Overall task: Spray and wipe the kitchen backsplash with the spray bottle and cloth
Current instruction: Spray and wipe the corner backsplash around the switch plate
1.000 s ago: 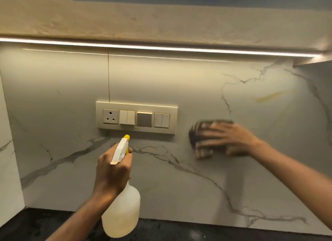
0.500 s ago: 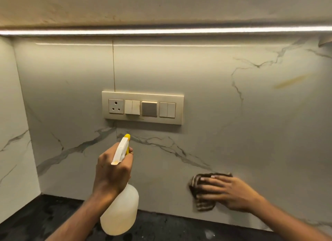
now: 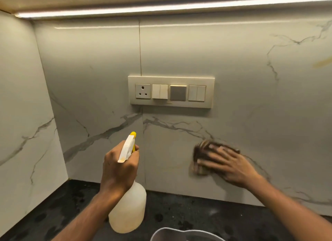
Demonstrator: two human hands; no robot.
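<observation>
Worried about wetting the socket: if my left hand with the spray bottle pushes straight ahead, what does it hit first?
Likely the nozzle of the spray bottle, ahead of the left hand, meets bare backsplash just below the switch panel; depth is unclear.

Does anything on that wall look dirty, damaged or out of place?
Yes: a yellowish streak marks the backsplash at the far right, well above the cloth under the right hand. It stands out against the pale marble. Nothing else looks odd.
</observation>
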